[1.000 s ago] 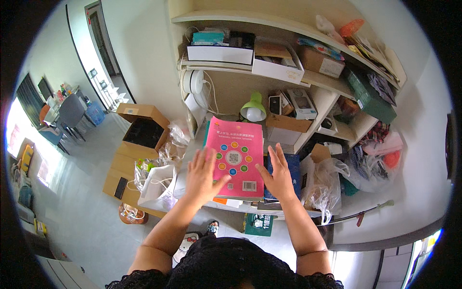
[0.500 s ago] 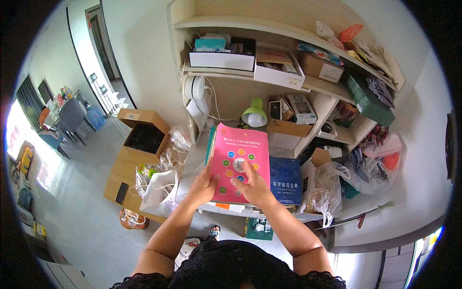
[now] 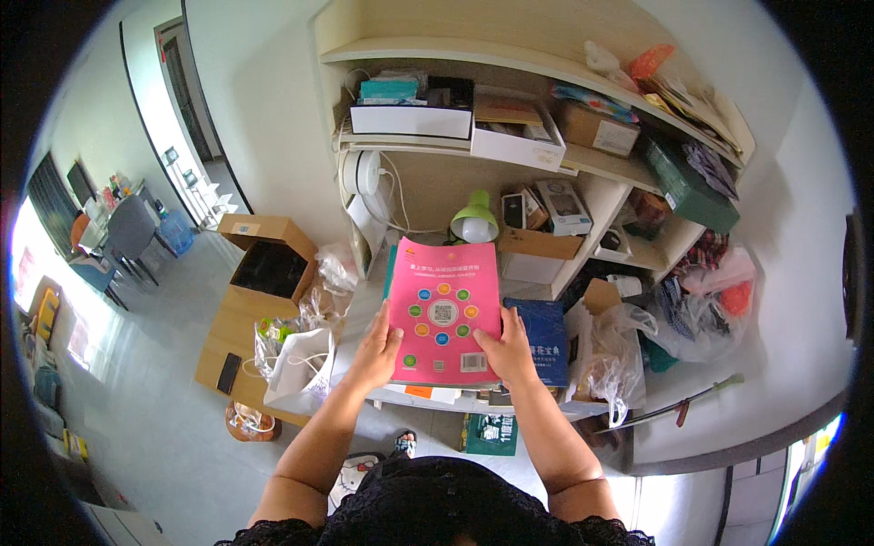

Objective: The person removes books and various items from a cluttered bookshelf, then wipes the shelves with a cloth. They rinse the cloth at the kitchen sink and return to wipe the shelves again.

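Observation:
A pink book [image 3: 446, 273] with a ring of coloured circles round a square code on its cover is upright in front of me, above the desk. My left hand [image 3: 376, 350] grips its lower left edge, thumb on the cover. On the lower right edge my right hand [image 3: 506, 346] closes the same way, thumb on the front. The other fingers are mostly hidden behind the edges. A teal edge [image 3: 390, 278] shows behind the pink book on the left. Beside my right hand lies a dark blue book [image 3: 544, 332], partly covered by that hand.
Behind stands a green desk lamp [image 3: 475, 218] below shelves holding a white box [image 3: 411, 121] and other boxes. A white paper bag [image 3: 296, 369] is to the left, near an open cardboard box [image 3: 273, 259]. Plastic bags [image 3: 614, 350] crowd the right side.
My right hand has moved off the middle of the pink cover to its right edge. The book now sits straighter, with its ring of circles and code uncovered.

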